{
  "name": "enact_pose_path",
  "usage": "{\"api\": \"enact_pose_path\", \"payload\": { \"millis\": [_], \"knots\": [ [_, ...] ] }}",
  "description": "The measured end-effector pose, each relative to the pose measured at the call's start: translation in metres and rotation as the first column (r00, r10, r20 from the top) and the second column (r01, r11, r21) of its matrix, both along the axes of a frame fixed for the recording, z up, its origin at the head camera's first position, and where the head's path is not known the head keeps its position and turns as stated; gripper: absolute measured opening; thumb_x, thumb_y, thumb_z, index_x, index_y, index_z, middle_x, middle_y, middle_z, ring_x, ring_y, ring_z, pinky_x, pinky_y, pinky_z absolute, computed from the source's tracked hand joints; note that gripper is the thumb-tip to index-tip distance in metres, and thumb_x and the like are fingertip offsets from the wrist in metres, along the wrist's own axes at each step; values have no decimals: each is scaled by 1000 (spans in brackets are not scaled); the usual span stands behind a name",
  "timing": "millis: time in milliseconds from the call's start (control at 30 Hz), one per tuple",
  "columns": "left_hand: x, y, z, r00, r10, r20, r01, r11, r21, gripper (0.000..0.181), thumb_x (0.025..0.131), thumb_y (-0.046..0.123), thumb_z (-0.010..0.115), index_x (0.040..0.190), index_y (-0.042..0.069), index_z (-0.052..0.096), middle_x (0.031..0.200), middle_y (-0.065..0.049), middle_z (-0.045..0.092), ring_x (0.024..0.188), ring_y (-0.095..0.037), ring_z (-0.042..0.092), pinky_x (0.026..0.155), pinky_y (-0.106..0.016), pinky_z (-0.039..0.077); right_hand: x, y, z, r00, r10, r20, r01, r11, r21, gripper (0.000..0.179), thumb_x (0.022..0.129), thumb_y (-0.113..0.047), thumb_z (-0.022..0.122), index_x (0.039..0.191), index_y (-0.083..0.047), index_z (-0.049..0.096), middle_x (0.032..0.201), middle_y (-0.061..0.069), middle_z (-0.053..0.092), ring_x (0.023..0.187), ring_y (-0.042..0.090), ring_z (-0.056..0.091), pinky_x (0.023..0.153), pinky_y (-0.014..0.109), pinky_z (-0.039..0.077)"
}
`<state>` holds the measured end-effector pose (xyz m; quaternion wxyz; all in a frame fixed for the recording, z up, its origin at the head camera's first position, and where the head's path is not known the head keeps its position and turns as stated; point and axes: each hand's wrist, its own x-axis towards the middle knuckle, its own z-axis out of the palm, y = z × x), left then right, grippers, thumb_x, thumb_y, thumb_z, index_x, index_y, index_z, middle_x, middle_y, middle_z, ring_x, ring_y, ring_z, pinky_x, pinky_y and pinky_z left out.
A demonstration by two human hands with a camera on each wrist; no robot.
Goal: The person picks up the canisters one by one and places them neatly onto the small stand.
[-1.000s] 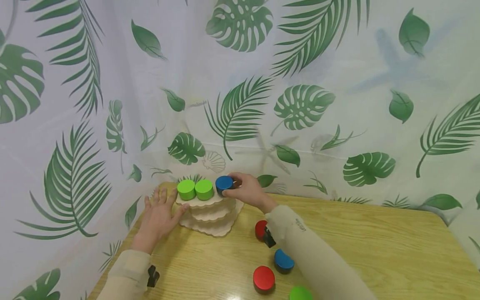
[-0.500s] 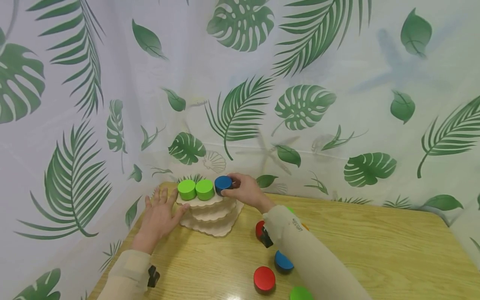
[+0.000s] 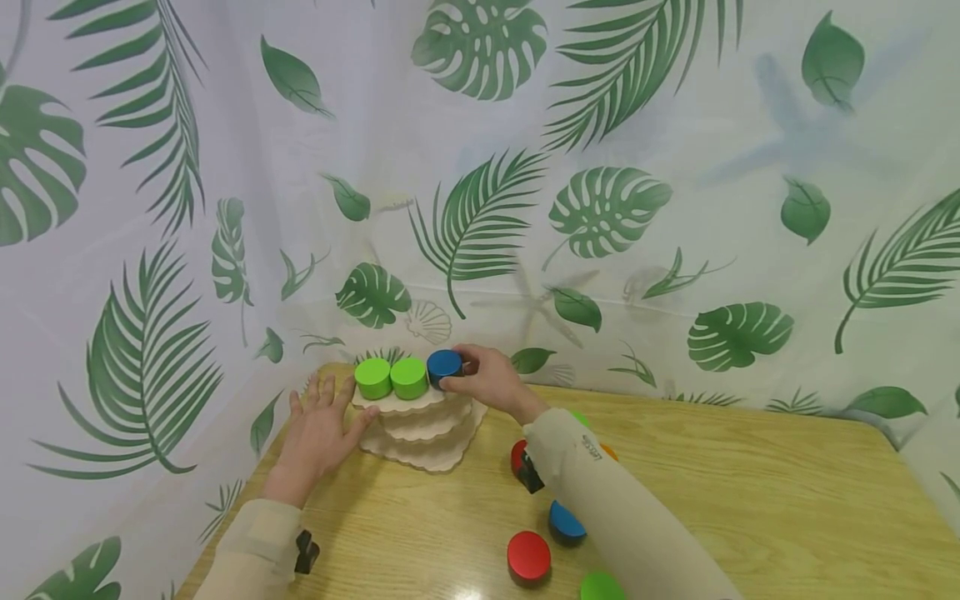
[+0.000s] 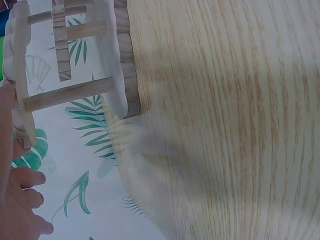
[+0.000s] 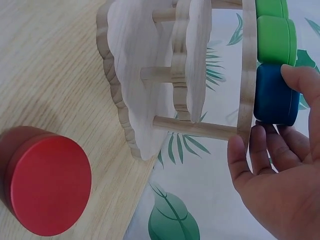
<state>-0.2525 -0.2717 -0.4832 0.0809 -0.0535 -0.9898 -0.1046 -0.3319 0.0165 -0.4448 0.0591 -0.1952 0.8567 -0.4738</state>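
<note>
A wooden stand with several scalloped tiers (image 3: 435,457) stands at the table's back left corner. On its top tier two green round tins (image 3: 391,379) sit side by side. Right beside them is a blue round tin (image 5: 274,95), pinched between the thumb and fingers of my right hand (image 3: 491,382); in the right wrist view it appears to touch the nearer green tin. My left hand (image 3: 318,433) rests with fingers spread at the top tier's left side. The left wrist view shows its thumb at the tier's edge (image 4: 19,100) and its other fingers reaching past.
In front of the stand, a red tin (image 3: 528,558), another red tin (image 3: 519,461), a blue tin (image 3: 566,523) and a green tin (image 3: 602,587) lie about on the wooden table (image 3: 787,500). Green and orange bits show behind my right sleeve (image 3: 622,508). A leaf-print sheet (image 3: 480,125) hangs behind.
My right hand has slid the blue tin slightly left, narrowing its gap to the green tins. The left hand stays in place.
</note>
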Motion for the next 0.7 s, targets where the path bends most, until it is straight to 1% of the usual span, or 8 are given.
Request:
{"api": "enact_pose_path", "payload": {
  "millis": [167,367,567,633,700],
  "knots": [
    [0,1,1,1000,2,5,-2,1000,4,82,108,62,42,163,1,34,165,-37,28,158,-57,11,122,-81,9,0,0,1,1000,5,-6,-5,1000,7,51,91,-24,81,136,-6,67,125,13,75,111,27,73,94,39,59],
    [1,1,3,1000,2,9,-2,1000,-2,82,108,62,42,164,2,34,166,-37,28,159,-57,11,122,-81,11,0,0,1,1000,2,-9,-2,1000,16,53,90,-25,81,138,-6,67,126,14,75,111,28,72,95,41,58],
    [1,2,3,1000,4,13,-4,1000,-4,83,108,63,41,164,2,34,166,-37,28,159,-57,11,122,-81,11,-3,8,2,1000,-2,-9,3,1000,18,73,87,-26,84,150,-3,55,138,19,69,119,34,69,98,44,59],
    [1,3,4,1000,5,14,-5,1000,-4,83,108,62,41,164,2,34,166,-37,28,158,-57,11,121,-81,11,-2,14,4,1000,6,-13,-6,1000,14,74,88,-27,84,151,-4,55,142,18,67,121,35,68,97,45,60],
    [1,3,4,1000,7,17,-7,1000,-9,83,108,62,42,164,2,34,166,-37,28,158,-57,11,122,-81,12,0,21,8,1000,17,-23,-17,1000,16,69,89,-28,82,150,-5,57,144,18,66,122,35,67,97,45,60]
  ]
}}
